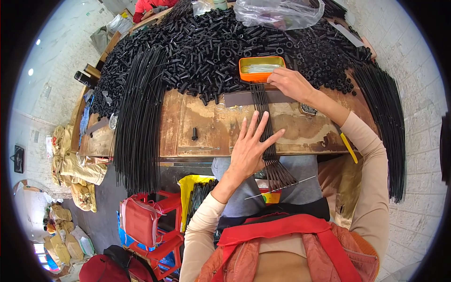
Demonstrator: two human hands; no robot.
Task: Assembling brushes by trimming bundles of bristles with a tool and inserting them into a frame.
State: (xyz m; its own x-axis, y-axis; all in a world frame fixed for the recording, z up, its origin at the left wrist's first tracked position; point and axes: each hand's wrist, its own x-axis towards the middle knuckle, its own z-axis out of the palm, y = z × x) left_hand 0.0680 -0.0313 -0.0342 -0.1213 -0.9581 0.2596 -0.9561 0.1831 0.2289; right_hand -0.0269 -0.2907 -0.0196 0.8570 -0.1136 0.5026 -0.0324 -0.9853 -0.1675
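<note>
A narrow row of thin black rods (pixel 261 101) lies across the table's front edge. Their near ends fan out over my lap, strung on a thin metal wire (pixel 307 179). My left hand (pixel 251 145) rests flat on the rods with fingers spread. At their far ends, my right hand (pixel 289 83) has thumb and fingers pinched together beside an orange tin (pixel 257 79). Whatever sits between those fingertips is too small to make out. Thin silvery wire pieces (pixel 260 68) lie inside the tin. A dark flat strip (pixel 282 97) lies under the rods.
Loose black tubular parts (pixel 202 51) are heaped across the back of the wooden table (pixel 197 113). Long black rod bundles hang over its edge at left (pixel 138 122) and right (pixel 387 122). One black tube (pixel 194 134) stands apart. A yellow-handled tool (pixel 348 148) is beside my right forearm.
</note>
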